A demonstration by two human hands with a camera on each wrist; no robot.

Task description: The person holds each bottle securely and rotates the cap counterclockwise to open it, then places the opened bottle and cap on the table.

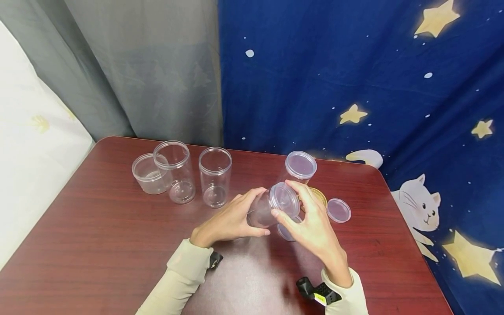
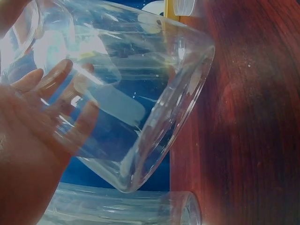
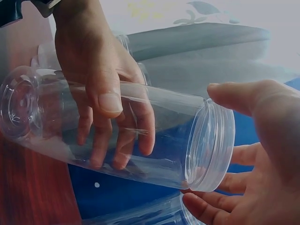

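A clear plastic jar (image 1: 263,210) is held tilted over the middle of the table, its lidded end toward the right. My left hand (image 1: 232,221) grips the jar's body, thumb on one side and fingers wrapped round the other, showing through the plastic in the left wrist view. On the jar's mouth sits a translucent lid (image 3: 216,145). With thumb and fingers on opposite sides of its edge, my right hand (image 1: 315,225) holds that lid. The jar's round base (image 3: 19,105) points left in the right wrist view.
Left on the red-brown table (image 1: 118,245) stand a short open jar (image 1: 147,177) and two tall open jars, one (image 1: 183,177) beside the other (image 1: 215,181). At right are a lidded jar (image 1: 301,165), a gold-rimmed piece (image 1: 320,196) and loose lids (image 1: 338,211), one partly hidden (image 1: 286,233).
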